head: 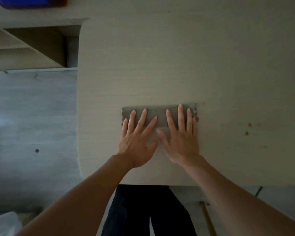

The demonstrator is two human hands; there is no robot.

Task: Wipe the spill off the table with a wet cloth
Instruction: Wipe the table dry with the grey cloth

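Under both hands lies the cloth [157,116], a grey piece folded into a long flat strip that runs crosswise on the pale bench [160,57]. Its far edge is straight, its right end looks frayed and uneven, and its surface is dull and dark against the light wood grain. The left hand [137,142] lies flat on the left half of the strip with its fingers [142,119] straight and spread, the fingertips stopping just short of the far edge. The right hand [181,140] lies flat on the right half in the same way, fingers straight, the longest one reaching the far edge. Neither hand grips; both press down with open palms, and the two thumbs nearly meet between them. Well off to the right of the right hand, two small yellowish spots [248,128] mark the bench, apart from the cloth. Nearer than the hands, past the bench edge, dark trousers [143,210] show, with a grey floor [32,116] to the left of the left hand
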